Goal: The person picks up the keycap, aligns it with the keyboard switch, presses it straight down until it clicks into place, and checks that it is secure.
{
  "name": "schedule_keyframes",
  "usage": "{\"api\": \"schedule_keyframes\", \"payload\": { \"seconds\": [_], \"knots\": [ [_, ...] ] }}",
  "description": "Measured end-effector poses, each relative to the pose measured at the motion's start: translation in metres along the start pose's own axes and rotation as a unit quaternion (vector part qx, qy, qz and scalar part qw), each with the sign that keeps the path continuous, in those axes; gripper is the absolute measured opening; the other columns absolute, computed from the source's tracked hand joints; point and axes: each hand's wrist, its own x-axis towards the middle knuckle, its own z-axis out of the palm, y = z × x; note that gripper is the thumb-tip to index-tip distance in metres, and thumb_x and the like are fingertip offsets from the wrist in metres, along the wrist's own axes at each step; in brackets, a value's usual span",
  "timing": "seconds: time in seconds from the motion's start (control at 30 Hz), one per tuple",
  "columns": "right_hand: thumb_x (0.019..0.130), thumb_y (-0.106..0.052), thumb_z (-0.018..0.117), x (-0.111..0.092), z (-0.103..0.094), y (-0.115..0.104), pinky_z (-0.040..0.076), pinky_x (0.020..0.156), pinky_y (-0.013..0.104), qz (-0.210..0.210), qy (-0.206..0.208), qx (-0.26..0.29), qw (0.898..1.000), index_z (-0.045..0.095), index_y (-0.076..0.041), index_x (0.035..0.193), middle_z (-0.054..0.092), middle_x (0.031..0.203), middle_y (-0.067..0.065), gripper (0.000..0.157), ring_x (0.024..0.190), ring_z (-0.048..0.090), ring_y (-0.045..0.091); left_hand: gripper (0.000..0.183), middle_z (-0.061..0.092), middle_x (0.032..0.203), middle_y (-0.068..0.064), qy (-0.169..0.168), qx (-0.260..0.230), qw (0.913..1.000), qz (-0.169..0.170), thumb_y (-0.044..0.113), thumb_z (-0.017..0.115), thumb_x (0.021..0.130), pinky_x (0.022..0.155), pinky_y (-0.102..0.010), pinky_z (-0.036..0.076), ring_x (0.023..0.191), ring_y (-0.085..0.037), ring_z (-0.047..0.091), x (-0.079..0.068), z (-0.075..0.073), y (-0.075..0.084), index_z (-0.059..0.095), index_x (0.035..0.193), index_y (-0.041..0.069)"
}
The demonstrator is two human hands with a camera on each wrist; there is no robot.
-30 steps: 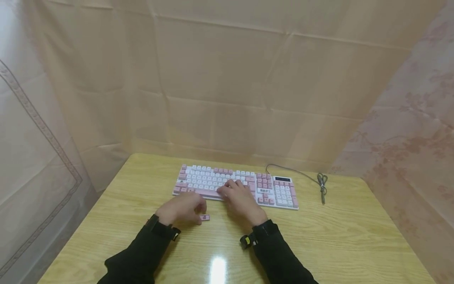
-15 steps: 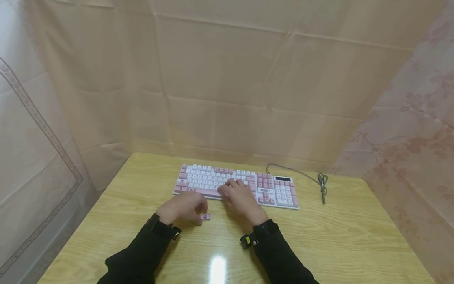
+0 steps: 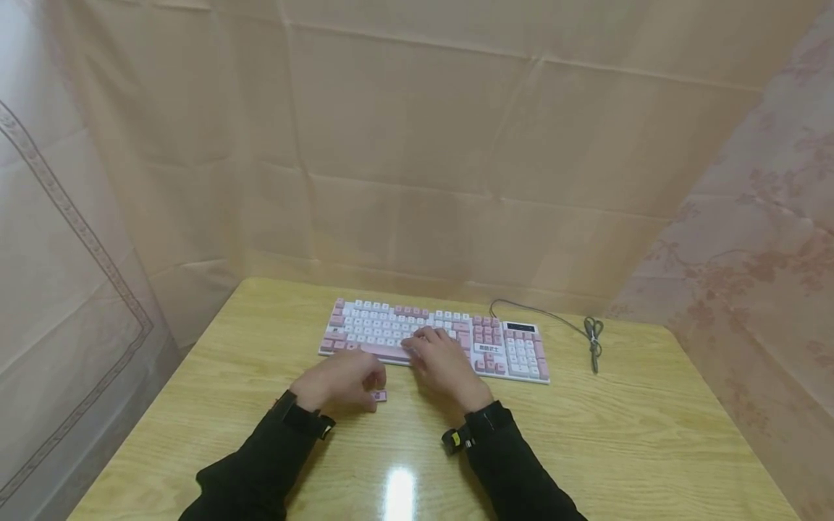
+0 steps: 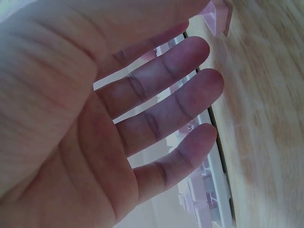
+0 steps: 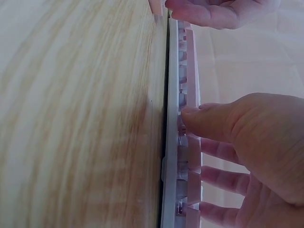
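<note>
A pink and white keyboard (image 3: pixel 391 354) lies on the wooden table. My left hand (image 3: pixel 342 378) is just in front of its left part, fingers loosely bent. A small loose pink keycap (image 3: pixel 381 396) sits on the table between thumb and index finger; the left wrist view shows the thumb tip right at the keycap (image 4: pixel 217 18). The other fingers of the left hand (image 4: pixel 156 114) are spread, with nothing in them. My right hand (image 3: pixel 446 365) rests over the keyboard's middle. In the right wrist view its thumb (image 5: pixel 209 118) touches the front edge of the long pink space bar (image 5: pixel 191 71), fingers over the keys.
A grey cable (image 3: pixel 541 311) runs from the keyboard's back to a tied bundle (image 3: pixel 594 340) on the right. The wooden table (image 3: pixel 619 434) extends on both sides. Behind it hangs a beige cloth (image 3: pixel 423 145), with patterned cloths left and right.
My left hand has shifted slightly to the right and now covers a bit more of the keycap, which stays in place. The right hand has hardly moved.
</note>
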Motion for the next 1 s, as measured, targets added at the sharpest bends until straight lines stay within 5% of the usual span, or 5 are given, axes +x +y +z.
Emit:
{"api": "schedule_keyframes", "payload": {
  "seconds": [0.5, 1.0],
  "knots": [
    [0.092, -0.018, 0.058, 0.002, -0.002, 0.001, 0.042, 0.09, 0.042, 0.002, -0.014, -0.014, 1.0, 0.063, -0.018, 0.121, 0.058, 0.12, 0.005, 0.029, 0.109, 0.05, 0.025, 0.009, 0.062, 0.076, 0.011, -0.012, -0.006, 0.9999, -0.005, 0.015, 0.073, 0.079, 0.068, -0.029, 0.048, 0.07, -0.007, 0.055, 0.002, 0.0, -0.008, 0.07, 0.086, 0.019],
    [0.091, -0.017, 0.058, -0.001, -0.003, -0.002, 0.042, 0.09, 0.045, 0.0, -0.012, -0.014, 1.0, 0.063, -0.018, 0.121, 0.057, 0.121, 0.007, 0.03, 0.109, 0.05, 0.028, 0.012, 0.069, 0.085, 0.003, 0.027, 0.004, 0.9987, 0.042, 0.018, 0.065, 0.089, 0.071, -0.03, 0.05, 0.074, -0.006, 0.059, 0.002, 0.0, -0.014, 0.073, 0.094, 0.012]
  ]
}}
